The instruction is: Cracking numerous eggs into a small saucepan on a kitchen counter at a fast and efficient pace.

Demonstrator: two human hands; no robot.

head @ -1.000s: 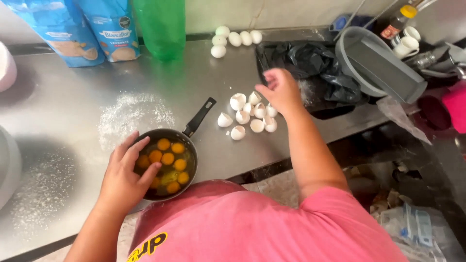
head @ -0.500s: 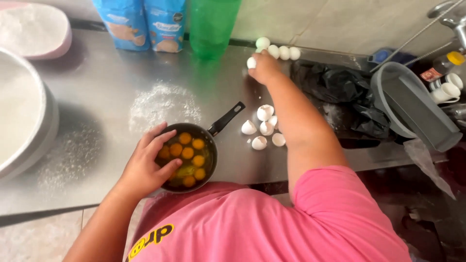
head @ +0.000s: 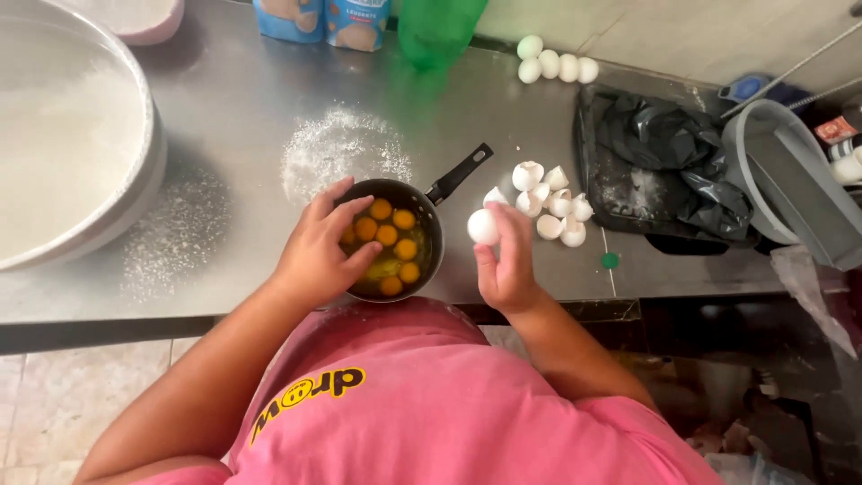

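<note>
My left hand [head: 321, 250] grips the near left rim of a small black saucepan [head: 429, 218] that holds several raw egg yolks [head: 388, 235]. My right hand [head: 505, 260] holds a whole white egg [head: 483, 226] just right of the pan's rim, above the steel counter [head: 233, 117]. A heap of broken eggshells [head: 549, 201] lies right of the pan's handle. Several whole eggs [head: 555, 65] rest at the counter's back edge.
A big metal bowl of flour [head: 63, 135] fills the left. Spilled flour [head: 339, 151] dusts the counter behind the pan. A green bottle [head: 437, 27] and blue packets [head: 321, 20] stand at the back. A black tray with a black bag [head: 669, 153] and a grey bin [head: 790, 184] sit right.
My right hand reached to the eggs at the back, took one, and brought it down beside the pan. My left hand stayed on the pan's rim.
</note>
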